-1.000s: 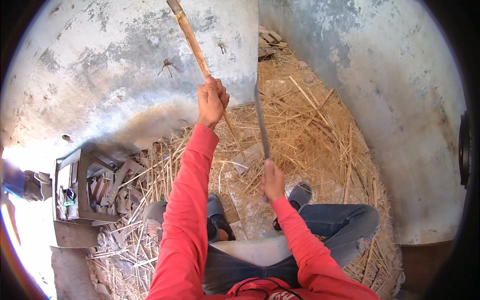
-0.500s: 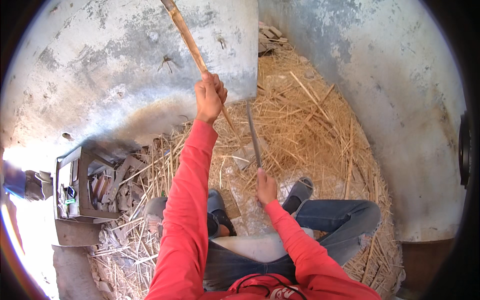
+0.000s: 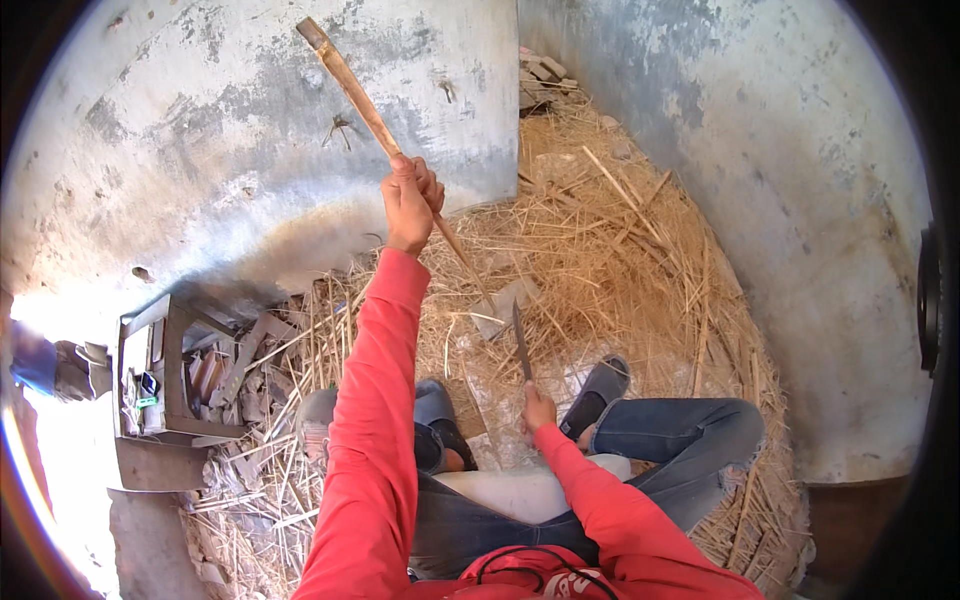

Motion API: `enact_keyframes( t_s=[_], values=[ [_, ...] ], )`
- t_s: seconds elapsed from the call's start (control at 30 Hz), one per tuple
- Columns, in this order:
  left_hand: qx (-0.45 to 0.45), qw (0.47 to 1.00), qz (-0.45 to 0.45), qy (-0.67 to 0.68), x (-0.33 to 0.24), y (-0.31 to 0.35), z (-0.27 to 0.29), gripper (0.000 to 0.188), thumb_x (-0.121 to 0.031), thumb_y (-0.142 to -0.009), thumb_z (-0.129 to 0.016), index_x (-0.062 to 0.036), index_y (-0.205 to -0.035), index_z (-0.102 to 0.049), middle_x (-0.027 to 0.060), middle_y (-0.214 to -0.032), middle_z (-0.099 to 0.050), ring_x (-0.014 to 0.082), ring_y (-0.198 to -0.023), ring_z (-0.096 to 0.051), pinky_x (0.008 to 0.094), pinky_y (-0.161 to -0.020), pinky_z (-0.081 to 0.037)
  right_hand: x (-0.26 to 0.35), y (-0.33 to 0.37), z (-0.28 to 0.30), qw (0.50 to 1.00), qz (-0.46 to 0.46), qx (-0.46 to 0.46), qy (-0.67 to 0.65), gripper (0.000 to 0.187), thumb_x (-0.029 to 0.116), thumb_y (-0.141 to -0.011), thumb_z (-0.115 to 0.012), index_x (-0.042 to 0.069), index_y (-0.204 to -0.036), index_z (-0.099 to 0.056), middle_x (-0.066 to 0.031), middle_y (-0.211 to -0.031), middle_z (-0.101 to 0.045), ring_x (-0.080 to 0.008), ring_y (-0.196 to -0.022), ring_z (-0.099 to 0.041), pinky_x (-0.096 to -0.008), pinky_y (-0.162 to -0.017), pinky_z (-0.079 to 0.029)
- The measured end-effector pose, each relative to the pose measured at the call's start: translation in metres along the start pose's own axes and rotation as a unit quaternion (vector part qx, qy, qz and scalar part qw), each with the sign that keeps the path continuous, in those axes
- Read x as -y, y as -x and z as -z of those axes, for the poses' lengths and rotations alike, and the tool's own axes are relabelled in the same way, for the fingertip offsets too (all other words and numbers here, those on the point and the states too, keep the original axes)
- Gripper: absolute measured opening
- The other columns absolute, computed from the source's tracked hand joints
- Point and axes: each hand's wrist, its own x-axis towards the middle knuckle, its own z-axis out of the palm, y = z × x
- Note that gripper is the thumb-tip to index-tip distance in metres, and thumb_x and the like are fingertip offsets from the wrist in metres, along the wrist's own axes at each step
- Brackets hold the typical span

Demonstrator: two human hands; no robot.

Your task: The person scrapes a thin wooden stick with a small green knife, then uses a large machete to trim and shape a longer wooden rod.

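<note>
My left hand (image 3: 411, 203), arm stretched far forward, is closed round a split bamboo stick (image 3: 352, 88). The stick slants from the upper left, in front of the wall, down through my fist toward the litter on the floor. In my right hand (image 3: 538, 409), nearer my body, I grip a long narrow knife (image 3: 522, 343). Its dark blade points forward and away from me, to the right of the stick's lower end and apart from it. The knife's handle is hidden inside my fingers.
Bamboo shavings and strips (image 3: 600, 250) cover the floor ahead. Grey walls (image 3: 400, 60) stand in front and at right. On the left is an overturned wooden frame (image 3: 180, 370) beside rubble. My slippered feet (image 3: 604, 385) flank the work area; a whitish seat (image 3: 520, 492) lies between my legs.
My right hand and the knife have drawn back toward my body. My left hand has dropped slightly, bringing the stick's upper end into view.
</note>
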Motion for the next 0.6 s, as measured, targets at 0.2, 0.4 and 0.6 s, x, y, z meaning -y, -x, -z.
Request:
enact_keyframes(
  t_s=[0.2, 0.4, 0.6],
  values=[
    [0.009, 1.000, 0.011, 0.013, -0.001, 0.010, -0.004, 0.059, -0.058, -0.104, -0.036, -0.0132, -0.067, -0.030, -0.0031, -0.057, -0.028, 0.0087, -0.048, -0.026, 0.0264, -0.045, -0.023, 0.120, 0.056, 0.000, 0.986, 0.140, 0.036, -0.082, 0.048, 0.053, -0.100, -0.053, 0.010, -0.079, -0.050, -0.0017, -0.055, -0.043, -0.0124, -0.039, -0.043, -0.0303, -0.036, -0.036],
    [0.022, 0.998, 0.006, -0.053, -0.005, 0.024, -0.018, 0.055, -0.052, -0.106, -0.037, -0.0077, -0.075, -0.044, 0.0005, -0.062, -0.044, 0.0108, -0.056, -0.042, 0.0270, -0.054, -0.037, 0.172, 0.135, 0.003, 0.962, 0.172, 0.134, -0.164, 0.044, 0.051, -0.100, -0.054, 0.011, -0.083, -0.048, 0.0018, -0.061, -0.043, -0.0078, -0.043, -0.039, -0.0260, -0.038, -0.035],
    [-0.062, 0.975, -0.010, -0.213, -0.027, 0.056, -0.005, 0.041, -0.037, -0.109, -0.041, -0.0028, -0.103, -0.062, 0.0103, -0.090, -0.070, 0.0170, -0.082, -0.067, 0.0315, -0.072, -0.054, 0.146, 0.162, 0.012, 0.960, 0.190, 0.125, -0.164, 0.036, 0.035, -0.094, -0.069, 0.010, -0.082, -0.047, 0.0010, -0.060, -0.045, -0.0093, -0.042, -0.044, -0.0278, -0.037, -0.036]
  ],
)
